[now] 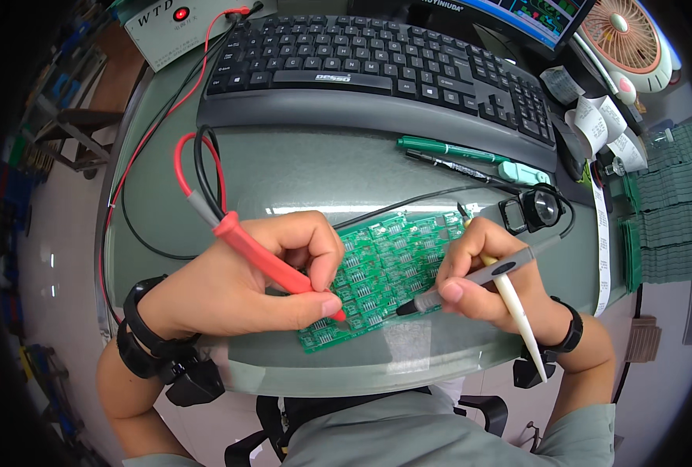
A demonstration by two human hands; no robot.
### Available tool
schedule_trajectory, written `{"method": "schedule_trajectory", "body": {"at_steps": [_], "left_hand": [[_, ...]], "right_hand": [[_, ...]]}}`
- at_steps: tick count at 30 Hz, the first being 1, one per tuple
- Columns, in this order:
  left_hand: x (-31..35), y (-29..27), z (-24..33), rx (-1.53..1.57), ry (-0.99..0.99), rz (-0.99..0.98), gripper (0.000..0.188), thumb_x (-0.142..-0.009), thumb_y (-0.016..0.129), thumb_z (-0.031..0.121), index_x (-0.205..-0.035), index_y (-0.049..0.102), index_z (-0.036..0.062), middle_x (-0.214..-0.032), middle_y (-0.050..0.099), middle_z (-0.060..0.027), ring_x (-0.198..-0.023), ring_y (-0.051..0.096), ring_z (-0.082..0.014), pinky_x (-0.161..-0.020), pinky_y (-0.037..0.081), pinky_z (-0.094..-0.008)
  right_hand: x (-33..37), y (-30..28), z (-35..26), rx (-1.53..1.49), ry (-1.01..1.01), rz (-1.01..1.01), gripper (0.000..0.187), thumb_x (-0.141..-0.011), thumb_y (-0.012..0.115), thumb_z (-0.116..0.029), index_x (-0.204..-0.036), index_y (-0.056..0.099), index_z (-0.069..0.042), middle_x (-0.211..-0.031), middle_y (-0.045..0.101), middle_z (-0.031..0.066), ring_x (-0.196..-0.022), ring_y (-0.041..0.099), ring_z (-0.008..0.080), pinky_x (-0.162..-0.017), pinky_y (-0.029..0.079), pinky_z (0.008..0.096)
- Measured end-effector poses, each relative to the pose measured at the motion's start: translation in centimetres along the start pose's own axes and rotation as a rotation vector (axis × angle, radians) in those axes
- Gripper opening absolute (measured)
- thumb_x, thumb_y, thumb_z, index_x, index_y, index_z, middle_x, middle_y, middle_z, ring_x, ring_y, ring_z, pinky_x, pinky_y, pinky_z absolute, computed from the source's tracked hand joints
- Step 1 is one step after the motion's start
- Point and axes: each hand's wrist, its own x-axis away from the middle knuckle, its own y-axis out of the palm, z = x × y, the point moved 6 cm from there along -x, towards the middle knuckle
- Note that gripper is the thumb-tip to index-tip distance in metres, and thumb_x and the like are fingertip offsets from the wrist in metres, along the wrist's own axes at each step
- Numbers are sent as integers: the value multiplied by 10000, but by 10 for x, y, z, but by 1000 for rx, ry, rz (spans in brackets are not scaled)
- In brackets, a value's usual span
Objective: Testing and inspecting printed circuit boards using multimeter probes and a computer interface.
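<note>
Black keyboard point(361, 62); peach-coloured fan point(625, 37) beside monitor point(544, 17).

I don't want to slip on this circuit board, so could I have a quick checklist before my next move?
1. Red probe gripped in the left hand: ok.
2. Grey pen-shaped tool gripped in the right hand: ok.
3. Right hand free of other tools: not ok; it also holds a white stick.
4. Green circuit board on the table: ok.
5. Both tool tips actually touching the board: cannot tell.
</note>
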Motion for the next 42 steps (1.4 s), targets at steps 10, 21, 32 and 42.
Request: {"method": "schedule_trajectory", "body": {"at_steps": [10,21,32,42], "left_hand": [[-2,3,-1,-24,54,-10,229,-793,712,9,-818,495,78,-914,500,-50,-843,518,-103,-753,468,-253],[-2,4,0,-52,40,-5,233,-794,730,37,-810,503,86,-915,514,-48,-826,511,-101,-726,425,-242],[-3,6,0,-96,64,-5,238,-790,733,27,-813,503,85,-909,510,-43,-822,507,-100,-719,427,-243],[-3,7,3,-154,97,8,248,-782,732,24,-804,494,88,-897,509,-47,-805,504,-110,-702,421,-250]], "right_hand": [[-1,-2,5,16,-92,3,209,-863,705,-120,-842,512,-43,-746,585,13,-618,505,26,-525,369,195],[-2,-2,5,71,-136,1,211,-856,708,-117,-827,513,-43,-737,582,11,-612,506,29,-516,370,196],[-1,-3,5,75,-141,8,223,-852,715,-127,-823,510,-42,-725,583,12,-607,505,32,-515,369,197],[-2,-3,5,88,-177,3,225,-860,709,-133,-820,507,-41,-712,578,13,-590,489,32,-501,354,202]]}}
